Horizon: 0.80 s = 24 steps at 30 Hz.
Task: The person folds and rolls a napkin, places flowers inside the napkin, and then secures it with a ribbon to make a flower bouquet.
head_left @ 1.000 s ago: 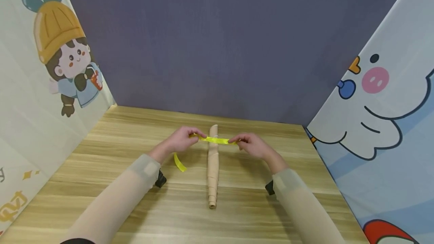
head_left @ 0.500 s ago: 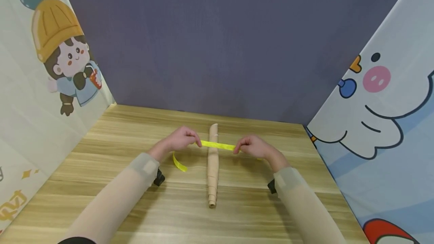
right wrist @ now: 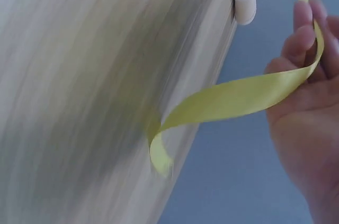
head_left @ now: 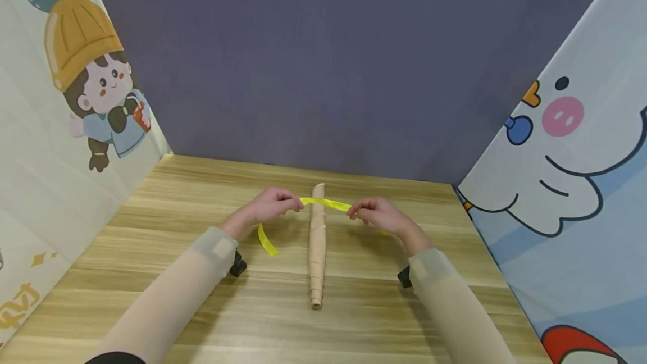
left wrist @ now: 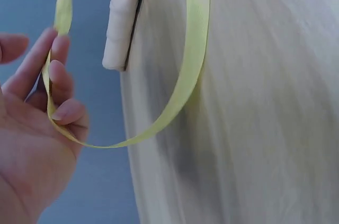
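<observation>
A yellow ribbon (head_left: 326,203) crosses over the upper part of a tapered beige roll (head_left: 317,257), which lies lengthwise on the table. My left hand (head_left: 270,205) pinches the ribbon just left of the roll. On the other side my right hand (head_left: 379,215) pinches it as well, and the span between them bows slightly upward. In the left wrist view the ribbon's loose tail (left wrist: 195,38) curves out from under the left fingers. The right wrist view has the other tail (right wrist: 233,99) twisting down past the right palm. Layered edges show along the roll (left wrist: 123,23).
The wood-grain table (head_left: 217,319) extends around the roll. Behind it rises a dark blue-grey panel (head_left: 313,72). Cartoon-printed panels stand at the left (head_left: 40,184) and right (head_left: 596,195) sides. A black wrist camera (head_left: 237,264) sits under the left cuff.
The ribbon was drawn straight and toward me half a second ago; now it has shifted back toward the roll's far end and arches. The right hand is slightly farther right than a second ago.
</observation>
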### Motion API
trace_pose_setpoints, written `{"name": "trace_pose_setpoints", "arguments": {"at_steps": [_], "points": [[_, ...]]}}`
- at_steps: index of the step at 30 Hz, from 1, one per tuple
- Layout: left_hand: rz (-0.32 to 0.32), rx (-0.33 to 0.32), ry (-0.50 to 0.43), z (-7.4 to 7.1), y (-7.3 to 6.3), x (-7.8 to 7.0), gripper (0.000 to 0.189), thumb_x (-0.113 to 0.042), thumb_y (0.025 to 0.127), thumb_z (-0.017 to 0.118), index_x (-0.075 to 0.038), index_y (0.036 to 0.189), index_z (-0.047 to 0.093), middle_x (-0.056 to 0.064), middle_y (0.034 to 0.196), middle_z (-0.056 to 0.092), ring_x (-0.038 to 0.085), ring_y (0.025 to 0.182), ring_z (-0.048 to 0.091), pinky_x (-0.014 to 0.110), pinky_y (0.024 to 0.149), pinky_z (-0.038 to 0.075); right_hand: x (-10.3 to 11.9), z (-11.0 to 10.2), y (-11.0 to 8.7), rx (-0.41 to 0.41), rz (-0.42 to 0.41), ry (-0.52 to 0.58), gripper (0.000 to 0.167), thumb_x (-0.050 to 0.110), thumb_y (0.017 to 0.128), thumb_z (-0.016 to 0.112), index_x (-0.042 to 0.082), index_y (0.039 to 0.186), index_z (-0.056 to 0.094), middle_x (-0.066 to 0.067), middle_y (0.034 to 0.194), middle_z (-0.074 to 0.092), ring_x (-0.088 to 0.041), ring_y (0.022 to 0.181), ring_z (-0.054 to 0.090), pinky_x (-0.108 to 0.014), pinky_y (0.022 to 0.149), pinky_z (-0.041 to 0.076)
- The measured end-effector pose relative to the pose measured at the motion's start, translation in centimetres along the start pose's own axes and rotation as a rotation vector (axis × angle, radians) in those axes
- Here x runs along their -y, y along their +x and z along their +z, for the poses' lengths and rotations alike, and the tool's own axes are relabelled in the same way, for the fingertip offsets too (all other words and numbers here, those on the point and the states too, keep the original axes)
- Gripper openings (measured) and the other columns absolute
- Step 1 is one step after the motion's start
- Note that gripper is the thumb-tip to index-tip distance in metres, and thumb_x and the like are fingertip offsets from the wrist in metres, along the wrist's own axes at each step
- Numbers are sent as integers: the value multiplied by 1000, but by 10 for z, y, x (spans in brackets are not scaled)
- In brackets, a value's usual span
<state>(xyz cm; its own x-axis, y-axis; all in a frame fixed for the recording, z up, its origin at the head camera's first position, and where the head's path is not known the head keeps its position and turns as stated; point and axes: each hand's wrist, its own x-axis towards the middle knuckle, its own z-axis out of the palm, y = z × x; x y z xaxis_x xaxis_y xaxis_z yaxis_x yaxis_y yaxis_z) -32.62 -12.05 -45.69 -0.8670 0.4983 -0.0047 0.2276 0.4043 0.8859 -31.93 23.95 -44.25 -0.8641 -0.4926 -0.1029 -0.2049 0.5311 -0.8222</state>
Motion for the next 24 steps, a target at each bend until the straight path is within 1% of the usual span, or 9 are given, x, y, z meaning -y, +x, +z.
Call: {"name": "trace_pose_setpoints", "arguments": {"at_steps": [3,5,7,11,12,15,19,22,24], "points": [[-9,-39,-47,5,6,2,36,-20,113,54,2,135,73,24,138,73,41,128,68,53,105,58,2,6,6,-63,-12,27,32,19,112,57,7,135,75,-18,132,76,-45,113,66,-58,94,56],[-11,-73,-73,9,11,2,36,-16,112,54,3,137,71,26,139,72,45,127,67,57,105,58,1,10,13,-97,-26,40,33,17,111,59,5,138,73,-20,135,75,-46,121,67,-61,98,56],[-17,-107,-87,12,16,3,37,-13,110,54,4,138,70,27,139,71,45,123,67,57,102,58,2,16,20,-127,-31,49,35,16,111,60,3,141,71,-21,136,74,-46,125,67,-63,101,56],[-29,-152,-89,16,26,6,39,-12,108,54,3,142,68,25,138,71,39,113,67,52,96,57,0,26,36,-188,-24,53,37,15,111,58,1,144,69,-24,137,73,-44,119,68,-58,99,58],[-29,-156,-84,17,28,7,40,-12,108,53,3,143,67,25,138,71,38,113,67,50,95,57,0,28,40,-205,-18,48,37,16,111,58,2,144,69,-23,137,74,-43,116,69,-56,97,58],[-52,-164,-94,19,34,10,39,-13,111,50,1,144,67,22,139,72,38,114,67,41,84,55,-4,35,53,-257,-17,42,36,20,114,55,3,141,71,-19,132,76,-40,109,70,-44,90,59],[-68,-187,-110,22,39,15,40,-14,115,44,0,147,65,22,141,70,42,117,66,30,71,48,-10,42,67,-301,-6,50,37,21,117,51,1,140,72,-20,129,76,-41,105,71,-33,83,56],[-65,-206,-107,24,43,18,41,-13,116,43,0,149,63,23,141,69,41,116,67,27,71,49,-9,45,73,-315,16,67,36,18,116,51,0,142,70,-23,133,75,-43,104,71,-29,80,53],[-67,-213,-109,25,46,21,40,-13,116,44,-2,149,63,22,140,69,40,116,68,29,75,52,-7,47,77,-323,23,78,37,17,116,51,0,143,69,-24,134,75,-43,104,70,-27,78,51]]}}
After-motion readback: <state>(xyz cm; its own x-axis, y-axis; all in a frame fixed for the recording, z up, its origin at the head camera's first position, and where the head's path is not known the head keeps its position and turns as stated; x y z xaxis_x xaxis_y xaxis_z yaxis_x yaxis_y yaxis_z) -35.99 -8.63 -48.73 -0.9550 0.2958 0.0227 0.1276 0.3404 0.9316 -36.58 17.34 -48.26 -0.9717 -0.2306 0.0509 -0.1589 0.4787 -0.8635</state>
